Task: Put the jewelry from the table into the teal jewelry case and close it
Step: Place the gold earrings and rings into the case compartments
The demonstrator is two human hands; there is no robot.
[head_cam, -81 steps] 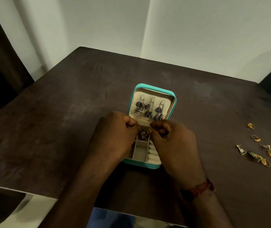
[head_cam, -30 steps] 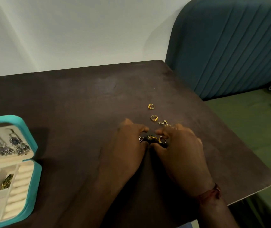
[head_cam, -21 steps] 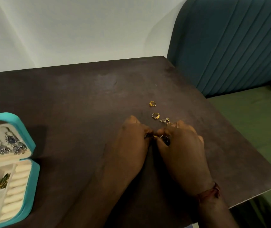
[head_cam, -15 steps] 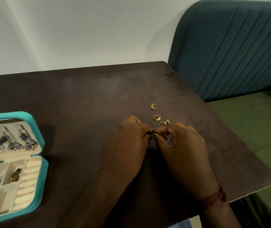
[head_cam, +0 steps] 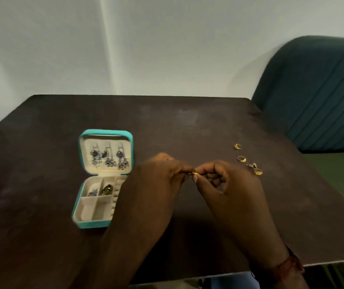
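Bare forearms, one wrist band

Both forearms are uncovered, with no sleeves in view. The left hand (head_cam: 154,184) is bare. The right hand (head_cam: 229,190) has a reddish-brown band (head_cam: 285,265) around its wrist; its detail is too blurred to tell.

Case (head_cam: 105,133): teal shell, cream lining. Table (head_cam: 41,142): dark brown. Rings (head_cam: 241,158): gold. Headboard (head_cam: 317,90): dark teal, ribbed. Wall (head_cam: 167,38): white.

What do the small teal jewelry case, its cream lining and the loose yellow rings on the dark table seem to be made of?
Teal jewelry case: probably faux leather, smooth matte shell.
Cream lining: looks like soft velvety fabric, no shine.
Yellow rings: gold-coloured metal, glinting; real gold or plating cannot be told.
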